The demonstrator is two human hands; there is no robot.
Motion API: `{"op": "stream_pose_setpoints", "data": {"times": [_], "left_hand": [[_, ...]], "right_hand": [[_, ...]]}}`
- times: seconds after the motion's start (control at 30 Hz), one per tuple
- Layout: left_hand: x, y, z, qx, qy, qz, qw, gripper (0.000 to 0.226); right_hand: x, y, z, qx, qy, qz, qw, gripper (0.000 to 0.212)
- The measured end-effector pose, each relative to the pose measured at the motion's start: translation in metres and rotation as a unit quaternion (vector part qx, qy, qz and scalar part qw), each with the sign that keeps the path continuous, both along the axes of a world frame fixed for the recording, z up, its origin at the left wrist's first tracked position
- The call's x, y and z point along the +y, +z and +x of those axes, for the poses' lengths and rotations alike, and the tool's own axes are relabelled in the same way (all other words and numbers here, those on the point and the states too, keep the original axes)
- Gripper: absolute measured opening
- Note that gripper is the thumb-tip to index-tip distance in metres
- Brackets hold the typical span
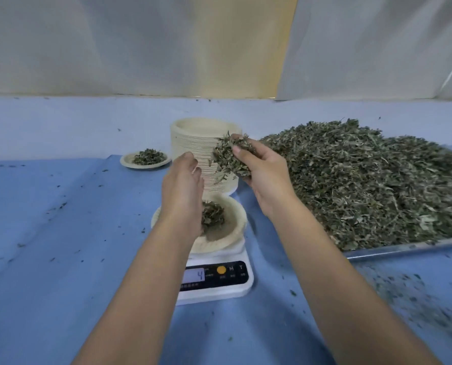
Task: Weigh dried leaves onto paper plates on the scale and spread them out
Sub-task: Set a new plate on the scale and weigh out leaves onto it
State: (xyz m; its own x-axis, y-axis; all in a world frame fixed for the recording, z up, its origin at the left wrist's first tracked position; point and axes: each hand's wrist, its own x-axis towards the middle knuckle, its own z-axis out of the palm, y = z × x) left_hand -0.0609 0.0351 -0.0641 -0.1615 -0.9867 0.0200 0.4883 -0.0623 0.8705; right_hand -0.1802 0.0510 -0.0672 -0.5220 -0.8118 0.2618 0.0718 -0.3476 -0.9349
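A white digital scale (219, 281) stands in the middle of the blue table, its display reading 4. On it sits a paper plate (232, 233) with a small heap of dried leaves (212, 216). My right hand (261, 177) grips a handful of dried leaves (230, 156) above and behind the plate. My left hand (184, 188) hovers over the plate's left side, fingers relaxed and holding nothing, hiding part of the plate.
A tall stack of paper plates (193, 143) stands behind the scale. A filled paper plate (145, 159) lies to its left. A metal tray (404, 250) with a big pile of dried leaves (372, 180) fills the right. Leaf crumbs dot the blue cloth.
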Motion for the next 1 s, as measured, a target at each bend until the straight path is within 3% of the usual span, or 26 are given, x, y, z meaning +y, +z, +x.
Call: {"op": "stream_pose_setpoints", "data": {"times": [0.13, 0.33, 0.47, 0.53, 0.8, 1.0], "left_hand": [[-0.012, -0.005, 0.019, -0.07, 0.062, -0.054, 0.994, 0.038], [-0.017, -0.007, 0.022, -0.105, 0.042, -0.057, 0.992, 0.041], [-0.016, -0.01, 0.015, -0.102, 0.019, -0.065, 0.992, 0.039], [-0.015, -0.011, 0.01, -0.086, 0.013, -0.065, 0.994, 0.038], [-0.007, -0.007, 0.001, 0.037, 0.012, 0.01, 0.999, 0.022], [-0.006, -0.006, 0.003, 0.14, 0.007, 0.061, 0.988, 0.025]], "right_hand": [[-0.004, -0.012, 0.018, 0.074, -0.011, 0.006, 0.997, 0.043], [-0.002, -0.015, 0.03, 0.152, 0.004, 0.007, 0.988, 0.038], [-0.003, -0.014, 0.037, 0.165, 0.017, 0.0, 0.986, 0.022], [-0.004, -0.014, 0.042, 0.178, 0.025, -0.018, 0.984, 0.032], [-0.007, -0.018, 0.068, 0.198, 0.008, -0.012, 0.98, 0.03], [-0.008, -0.025, 0.071, 0.182, 0.01, 0.003, 0.983, 0.034]]}}
